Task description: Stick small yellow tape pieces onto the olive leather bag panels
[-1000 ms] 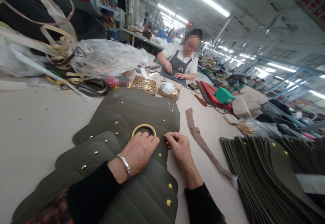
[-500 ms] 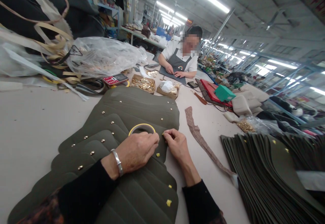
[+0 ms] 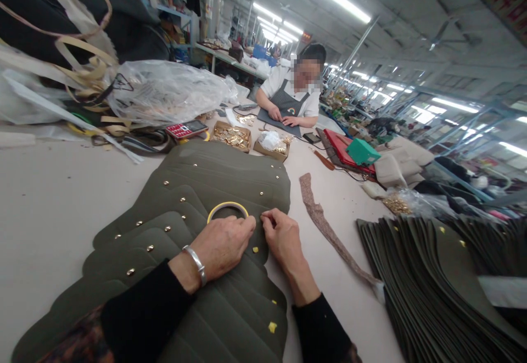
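My left hand (image 3: 222,245), with a silver bangle at its wrist, is closed on a roll of yellow-rimmed tape (image 3: 228,205), whose top arc shows above the knuckles. My right hand (image 3: 284,236) is close by, thumb and forefinger pinched at the right edge of the upper dark green panels (image 3: 230,173); whatever is between the fingertips is too small to make out. These panels lie overlapped in a fanned pile under both hands, dotted with several gold studs (image 3: 150,248). Small yellow tape pieces (image 3: 255,250) stick to the panels near their right side.
A brown fabric strip (image 3: 325,225) lies right of the pile, beside a thick stack of green panels (image 3: 411,275). Boxes of gold hardware (image 3: 231,135) stand behind. A plastic bag (image 3: 168,91) is at back left. Across the table a co-worker (image 3: 288,105) handles a dark piece.
My right hand has shifted slightly left, and the yellow bit at its fingertips no longer shows plainly. My left hand and the tape roll have moved slightly.
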Tool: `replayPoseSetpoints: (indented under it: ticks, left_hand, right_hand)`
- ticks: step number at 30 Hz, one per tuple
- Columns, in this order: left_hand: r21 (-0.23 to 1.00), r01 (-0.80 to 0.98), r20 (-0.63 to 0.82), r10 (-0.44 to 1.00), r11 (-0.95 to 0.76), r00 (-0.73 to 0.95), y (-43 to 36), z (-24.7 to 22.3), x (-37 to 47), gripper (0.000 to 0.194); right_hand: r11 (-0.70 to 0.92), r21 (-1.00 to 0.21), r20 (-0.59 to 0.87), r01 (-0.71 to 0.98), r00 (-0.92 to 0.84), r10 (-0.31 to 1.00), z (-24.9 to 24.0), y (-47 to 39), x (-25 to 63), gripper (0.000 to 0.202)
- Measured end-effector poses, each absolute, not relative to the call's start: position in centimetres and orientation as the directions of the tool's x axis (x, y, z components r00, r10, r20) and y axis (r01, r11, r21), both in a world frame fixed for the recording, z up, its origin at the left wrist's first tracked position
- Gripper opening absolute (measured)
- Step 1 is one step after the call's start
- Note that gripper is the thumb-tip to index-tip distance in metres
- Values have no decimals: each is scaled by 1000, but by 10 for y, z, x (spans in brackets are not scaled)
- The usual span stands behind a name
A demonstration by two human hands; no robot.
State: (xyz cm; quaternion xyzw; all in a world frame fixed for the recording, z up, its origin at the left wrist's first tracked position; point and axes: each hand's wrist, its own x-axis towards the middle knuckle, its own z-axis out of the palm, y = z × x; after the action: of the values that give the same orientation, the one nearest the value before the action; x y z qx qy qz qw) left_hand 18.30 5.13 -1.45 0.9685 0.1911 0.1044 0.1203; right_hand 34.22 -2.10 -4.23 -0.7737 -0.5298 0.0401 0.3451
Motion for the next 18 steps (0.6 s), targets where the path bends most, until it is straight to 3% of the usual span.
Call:
replayPoseSetpoints:
  ticks: [4,6,9,12,18]
  left_hand:
    - [258,351,152,396,-900,905,51,-13,182,15]
    - [271,351,152,400,-897,904,52,-14,181,15]
    - [291,351,153,405,-890,901,52,-15,179,15]
    - [294,345,155,401,-891,903,53,-16,178,16]
    - [228,342,198,387,-912,900,55,-10,176,16]
  right_hand:
    - [-216,-732,256,646,555,791,-44,-26,349,39]
    - [-143,-758,304,636,539,786,-44,-31,353,28]
    - [-9,-599,439,801,338,832,-44,-37,356,16]
    - [13,-452,434,892,207,877,-44,-33,352,20]
    - [-257,-456,304,852,421,855,-40,-20,340,15]
